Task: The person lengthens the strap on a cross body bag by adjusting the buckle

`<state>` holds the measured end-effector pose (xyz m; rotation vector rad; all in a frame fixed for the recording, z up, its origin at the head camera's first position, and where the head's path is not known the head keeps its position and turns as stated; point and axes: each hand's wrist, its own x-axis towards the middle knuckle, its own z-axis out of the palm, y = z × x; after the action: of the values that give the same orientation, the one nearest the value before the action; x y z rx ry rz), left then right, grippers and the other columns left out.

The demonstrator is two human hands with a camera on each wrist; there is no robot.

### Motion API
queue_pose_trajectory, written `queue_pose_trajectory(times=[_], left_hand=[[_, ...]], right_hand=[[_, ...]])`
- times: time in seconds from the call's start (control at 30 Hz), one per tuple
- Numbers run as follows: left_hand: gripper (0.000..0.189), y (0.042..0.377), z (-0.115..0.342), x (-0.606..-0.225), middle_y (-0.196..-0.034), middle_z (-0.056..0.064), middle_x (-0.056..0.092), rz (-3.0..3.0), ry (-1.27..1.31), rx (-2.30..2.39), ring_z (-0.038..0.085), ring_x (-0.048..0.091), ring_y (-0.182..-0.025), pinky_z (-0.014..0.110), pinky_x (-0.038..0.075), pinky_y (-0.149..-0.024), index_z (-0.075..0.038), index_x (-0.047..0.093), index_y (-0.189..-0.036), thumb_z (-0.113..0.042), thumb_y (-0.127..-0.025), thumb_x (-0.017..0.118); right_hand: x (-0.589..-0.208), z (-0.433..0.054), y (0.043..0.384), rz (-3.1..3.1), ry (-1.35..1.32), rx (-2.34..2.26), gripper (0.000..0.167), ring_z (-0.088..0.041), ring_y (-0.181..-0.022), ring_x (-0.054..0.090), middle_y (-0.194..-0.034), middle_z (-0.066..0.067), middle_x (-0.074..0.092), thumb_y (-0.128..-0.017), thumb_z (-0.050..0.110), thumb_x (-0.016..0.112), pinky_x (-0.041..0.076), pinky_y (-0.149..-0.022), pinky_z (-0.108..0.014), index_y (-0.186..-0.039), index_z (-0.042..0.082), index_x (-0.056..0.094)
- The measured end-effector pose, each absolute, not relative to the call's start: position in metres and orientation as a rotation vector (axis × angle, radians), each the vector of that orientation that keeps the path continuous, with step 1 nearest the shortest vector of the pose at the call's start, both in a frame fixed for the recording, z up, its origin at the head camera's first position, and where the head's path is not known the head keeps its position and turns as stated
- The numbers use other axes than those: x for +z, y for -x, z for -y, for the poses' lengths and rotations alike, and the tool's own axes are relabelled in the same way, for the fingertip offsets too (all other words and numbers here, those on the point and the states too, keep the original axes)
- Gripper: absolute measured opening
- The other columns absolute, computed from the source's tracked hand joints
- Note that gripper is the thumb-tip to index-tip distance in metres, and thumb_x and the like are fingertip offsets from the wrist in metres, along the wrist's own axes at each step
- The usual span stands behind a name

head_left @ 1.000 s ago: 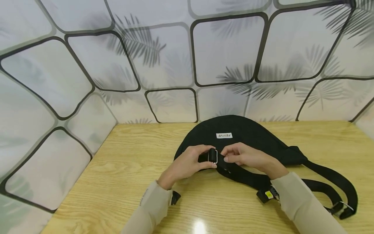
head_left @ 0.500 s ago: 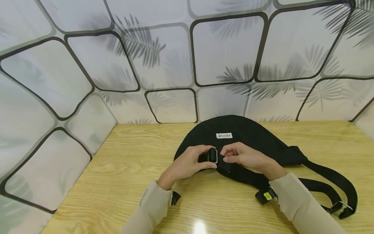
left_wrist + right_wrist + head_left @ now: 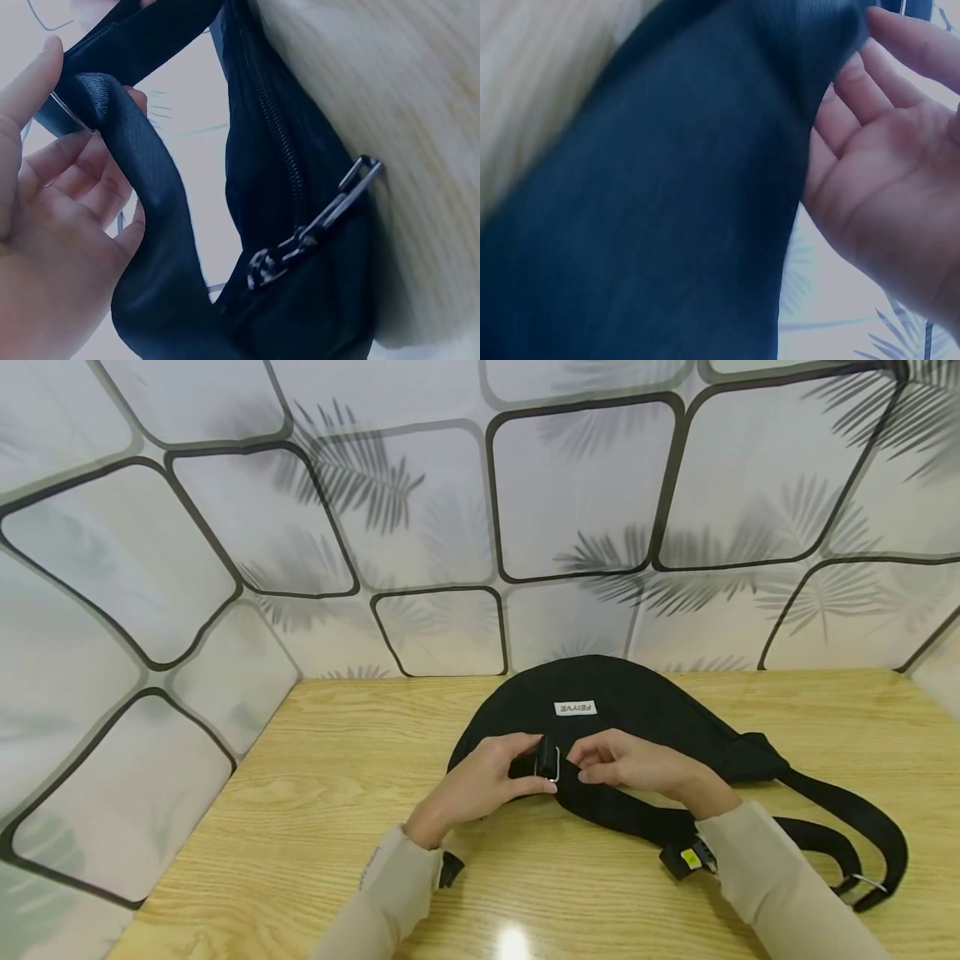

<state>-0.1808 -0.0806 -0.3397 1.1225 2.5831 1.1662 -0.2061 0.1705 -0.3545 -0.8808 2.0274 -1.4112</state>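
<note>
Black bag [image 3: 637,702]: on wooden table [image 3: 315,802].
Left hand [image 3: 480,781]: pinches metal buckle [image 3: 548,762].
Right hand [image 3: 626,762]: pinches strap [image 3: 622,806] beside buckle.

Bright, even light — tabletop glare [image 3: 513,938], blurred wrist views.

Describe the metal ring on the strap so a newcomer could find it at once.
On the wooden table lies a black bag with a white label. Just in front of that label, the left hand pinches a ring, the only silver piece between the two hands.
</note>
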Motion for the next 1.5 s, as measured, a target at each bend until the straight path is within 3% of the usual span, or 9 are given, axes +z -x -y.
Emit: queue_pose_trajectory(times=[0.23, 0.37, 0.47, 0.67, 0.83, 1.07, 1.2, 1.5], left_hand=[[0.047, 0.181, 0.082, -0.339, -0.123, 0.008, 0.069, -2.562, -1.148, 1.199, 0.014, 0.063, -0.109, 0.033, 0.051, -0.094, 0.003, 0.061, -0.134, -0.017, -0.094, 0.075], [0.035, 0.181, 0.079, -0.342, -0.114, 0.004, 0.07, -2.511, -1.151, 1.218, 0.016, 0.062, -0.098, 0.038, 0.053, -0.087, -0.001, 0.065, -0.125, -0.017, -0.095, 0.074], [0.03, 0.18, 0.076, -0.344, -0.11, 0.001, 0.069, -2.484, -1.135, 1.218, 0.014, 0.061, -0.093, 0.035, 0.052, -0.083, -0.005, 0.065, -0.121, -0.019, -0.096, 0.074], [0.034, 0.179, 0.074, -0.344, -0.116, 0.002, 0.07, -2.484, -1.094, 1.222, 0.005, 0.061, -0.099, 0.028, 0.051, -0.088, -0.005, 0.065, -0.125, -0.018, -0.095, 0.074], [0.036, 0.179, 0.075, -0.343, -0.118, 0.003, 0.07, -2.506, -1.095, 1.211, 0.008, 0.061, -0.1, 0.035, 0.052, -0.09, -0.004, 0.065, -0.127, -0.019, -0.096, 0.074], [0.043, 0.18, 0.08, -0.342, -0.125, 0.009, 0.067, -2.551, -1.127, 1.214, 0.012, 0.062, -0.11, 0.027, 0.049, -0.094, 0.0, 0.062, -0.132, -0.019, -0.095, 0.074], [0.035, 0.18, 0.079, -0.343, -0.115, 0.006, 0.07, -2.539, -1.119, 1.204, 0.011, 0.062, -0.098, 0.025, 0.049, -0.086, -0.002, 0.064, -0.125, -0.02, -0.096, 0.074], [0.026, 0.176, 0.073, -0.343, -0.099, 0.004, 0.066, -2.563, -1.101, 1.122, 0.01, 0.056, -0.083, 0.022, 0.045, -0.073, -0.004, 0.065, -0.108, -0.024, -0.095, 0.075]], right_hand=[[-0.359, -0.172, 0.21, -2.031, 0.955, -1.416, 0.008, -0.008, -0.06, 0.037, -0.068, 0.006, 0.041, -0.099, -0.006, 0.054, 0.035, -0.06, -0.025, -0.1, -0.011, 0.06], [-0.359, -0.168, 0.208, -2.019, 0.934, -1.47, 0.008, -0.009, -0.066, 0.041, -0.073, 0.003, 0.049, -0.098, -0.008, 0.053, 0.037, -0.063, -0.025, -0.1, -0.011, 0.06], [-0.358, -0.165, 0.206, -2.021, 0.934, -1.508, 0.006, -0.008, -0.062, 0.04, -0.07, 0.004, 0.046, -0.098, -0.008, 0.053, 0.035, -0.06, -0.025, -0.096, -0.01, 0.058], [-0.354, -0.165, 0.204, -2.031, 0.917, -1.516, 0.007, -0.005, -0.055, 0.034, -0.066, 0.006, 0.042, -0.098, -0.006, 0.054, 0.029, -0.054, -0.025, -0.096, -0.01, 0.06], [-0.35, -0.17, 0.203, -2.043, 0.912, -1.412, 0.008, -0.007, -0.056, 0.035, -0.067, 0.005, 0.04, -0.099, -0.005, 0.053, 0.034, -0.056, -0.026, -0.102, -0.008, 0.06], [-0.352, -0.177, 0.207, -2.028, 0.972, -1.358, 0.011, -0.009, -0.057, 0.037, -0.067, 0.005, 0.044, -0.097, -0.008, 0.054, 0.037, -0.057, -0.026, -0.106, -0.011, 0.06], [-0.353, -0.174, 0.207, -2.045, 0.976, -1.413, 0.007, -0.007, -0.055, 0.034, -0.065, 0.007, 0.04, -0.096, -0.01, 0.054, 0.034, -0.056, -0.025, -0.102, -0.011, 0.059], [-0.348, -0.162, 0.201, -2.029, 0.855, -1.581, 0.006, -0.008, -0.062, 0.044, -0.073, -0.001, 0.057, -0.095, -0.011, 0.055, 0.039, -0.061, -0.022, -0.101, -0.01, 0.053]])
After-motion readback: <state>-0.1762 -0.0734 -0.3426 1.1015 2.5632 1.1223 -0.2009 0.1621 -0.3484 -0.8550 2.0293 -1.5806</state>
